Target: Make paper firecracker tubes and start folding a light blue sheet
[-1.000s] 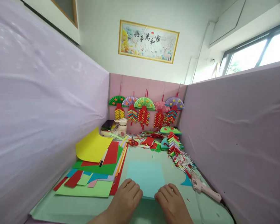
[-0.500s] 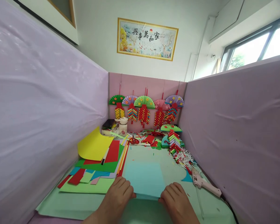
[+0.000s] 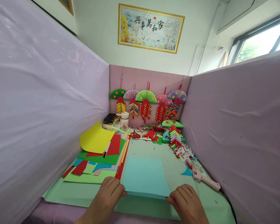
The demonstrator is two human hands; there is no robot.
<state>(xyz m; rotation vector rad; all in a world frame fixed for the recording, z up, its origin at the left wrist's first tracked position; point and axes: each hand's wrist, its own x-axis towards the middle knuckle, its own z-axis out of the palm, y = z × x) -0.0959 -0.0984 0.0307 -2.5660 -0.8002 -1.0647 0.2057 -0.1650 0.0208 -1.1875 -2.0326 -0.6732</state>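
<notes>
A light blue sheet of paper [image 3: 145, 175] lies on the green mat [image 3: 79, 194] in front of me. My left hand [image 3: 107, 196] pinches its near left corner, fingers curled onto the edge. My right hand [image 3: 186, 202] grips the near right corner the same way. The near edge of the sheet looks lifted or doubled, showing a thin second layer under it.
Coloured paper sheets [image 3: 100, 152] are stacked on the left, a yellow one curled on top. A pink glue gun [image 3: 204, 177] lies at the right. Red scissors [image 3: 134, 135], a jar [image 3: 124, 120] and folded paper fans [image 3: 173, 133] crowd the back. Purple partition walls [image 3: 242, 124] enclose the desk.
My hands have spread apart from the middle of the near edge to its two corners, and the blue sheet has slid toward me. The camera has tilted down a little.
</notes>
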